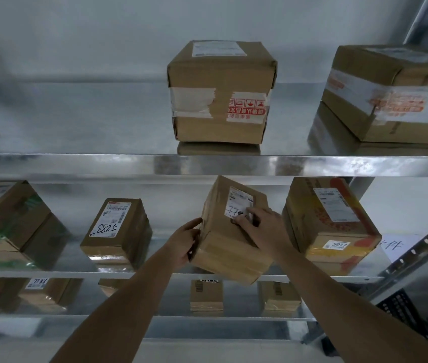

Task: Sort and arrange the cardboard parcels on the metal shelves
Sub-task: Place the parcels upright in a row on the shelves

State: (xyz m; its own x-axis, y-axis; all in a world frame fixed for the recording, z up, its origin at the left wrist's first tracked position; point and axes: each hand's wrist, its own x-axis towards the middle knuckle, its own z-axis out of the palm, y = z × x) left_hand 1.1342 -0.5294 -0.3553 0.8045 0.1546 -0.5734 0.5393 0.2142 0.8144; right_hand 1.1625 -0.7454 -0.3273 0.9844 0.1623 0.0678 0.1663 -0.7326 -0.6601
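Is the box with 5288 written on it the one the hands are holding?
No, the 5288 box sits alone on the shelf, while both hands hold a different box to its right.

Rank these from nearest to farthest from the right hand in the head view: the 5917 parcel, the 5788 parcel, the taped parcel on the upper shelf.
From the right hand:
1. 5917 parcel, immediately right, same shelf.
2. Taped parcel, upper shelf, above.
3. 5788 parcel, far left, same shelf.

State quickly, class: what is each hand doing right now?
Left hand: holds the parcel's left side.
Right hand: fingers flat on the parcel's label, open.
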